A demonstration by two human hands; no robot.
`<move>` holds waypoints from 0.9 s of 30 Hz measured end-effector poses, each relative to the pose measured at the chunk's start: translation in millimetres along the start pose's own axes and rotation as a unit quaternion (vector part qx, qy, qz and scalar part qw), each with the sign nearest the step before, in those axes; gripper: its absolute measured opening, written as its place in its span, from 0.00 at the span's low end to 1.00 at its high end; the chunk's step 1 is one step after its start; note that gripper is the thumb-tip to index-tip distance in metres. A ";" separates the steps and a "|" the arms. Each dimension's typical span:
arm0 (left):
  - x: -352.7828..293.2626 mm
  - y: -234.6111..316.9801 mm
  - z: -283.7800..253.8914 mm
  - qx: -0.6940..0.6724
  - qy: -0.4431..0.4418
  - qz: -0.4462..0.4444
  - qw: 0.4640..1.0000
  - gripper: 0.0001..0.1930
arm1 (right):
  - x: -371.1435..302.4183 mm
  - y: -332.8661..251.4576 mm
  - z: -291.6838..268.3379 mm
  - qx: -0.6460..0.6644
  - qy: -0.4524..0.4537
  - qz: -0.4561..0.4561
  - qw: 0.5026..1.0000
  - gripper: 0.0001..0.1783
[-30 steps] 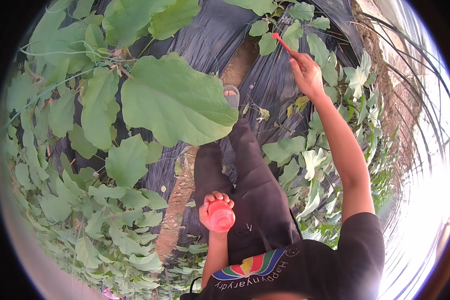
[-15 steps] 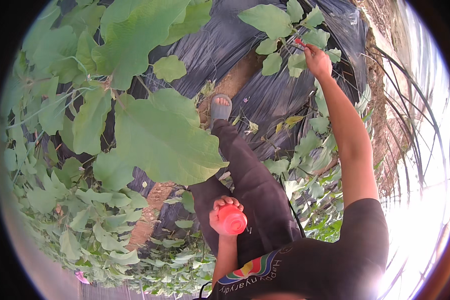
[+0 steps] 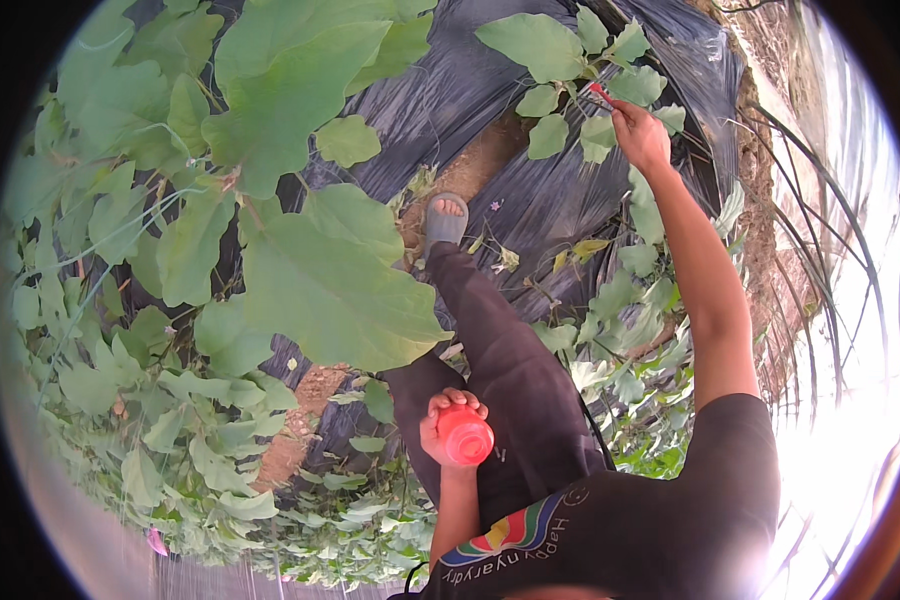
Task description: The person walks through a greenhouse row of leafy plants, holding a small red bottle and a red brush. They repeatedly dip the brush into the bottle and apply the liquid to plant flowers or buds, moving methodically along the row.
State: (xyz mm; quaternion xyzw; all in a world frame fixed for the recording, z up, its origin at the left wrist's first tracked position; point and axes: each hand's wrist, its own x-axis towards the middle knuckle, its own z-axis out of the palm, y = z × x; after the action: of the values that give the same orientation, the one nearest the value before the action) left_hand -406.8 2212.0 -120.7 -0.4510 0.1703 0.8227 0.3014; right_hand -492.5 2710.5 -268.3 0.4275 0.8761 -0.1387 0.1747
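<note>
My left hand [image 3: 434,428] is closed around a red, round, cup-like plastic container [image 3: 467,440], held in front of my dark trousers. My right arm reaches far forward. At its end, my right hand [image 3: 641,138] pinches a thin stick with a red tip [image 3: 598,90]; its exact kind is too small to make out. That tip is among the stems and leaves of a young broad-leaved plant [image 3: 535,48], close to where the stems meet. Leaves beside the fingers partly hide the stems.
Large green leaves [image 3: 335,285] crowd the left side and hang close in front. Black plastic sheeting [image 3: 420,105] covers the soil, with bare earth [image 3: 482,165] beside my sandalled foot [image 3: 446,218]. Thin dark hoops [image 3: 820,190] and pale film stand at the right.
My right hand has shifted slightly right and down, and the red-tipped stick now slants differently at the plant. My left hand keeps its hold on the container. The view has moved slightly.
</note>
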 end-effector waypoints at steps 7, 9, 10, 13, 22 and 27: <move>-6.9 -2.9 -7.7 -0.020 0.003 0.013 1.000 0.13 | -3.0 -5.3 -0.1 -0.028 -0.055 -0.003 0.998 0.19; -8.5 -3.4 -8.3 -0.019 -0.006 0.008 1.000 0.13 | -7.2 -11.3 -1.9 0.009 -0.020 -0.013 1.000 0.19; -8.8 -3.6 -8.6 -0.018 -0.010 0.004 1.000 0.13 | -8.0 -10.4 -0.9 0.015 -0.009 -0.014 1.000 0.20; -10.3 -2.4 -9.7 -0.016 -0.020 0.001 1.000 0.13 | -1.5 -1.2 8.7 -0.037 -0.040 -0.001 0.999 0.19; -11.2 19.2 -25.0 -0.018 -0.017 -0.010 1.000 0.13 | -8.8 -10.7 6.3 -0.051 -0.033 0.018 0.998 0.21; -10.8 38.3 -31.0 -0.013 -0.011 -0.007 1.000 0.13 | -9.1 -7.0 12.9 -0.016 0.005 0.017 1.000 0.20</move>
State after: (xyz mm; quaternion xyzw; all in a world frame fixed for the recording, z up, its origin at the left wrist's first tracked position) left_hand -407.4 2162.1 -127.8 -0.4466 0.1532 0.8277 0.3033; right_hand -490.5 2694.9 -275.5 0.4405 0.8715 -0.1197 0.1791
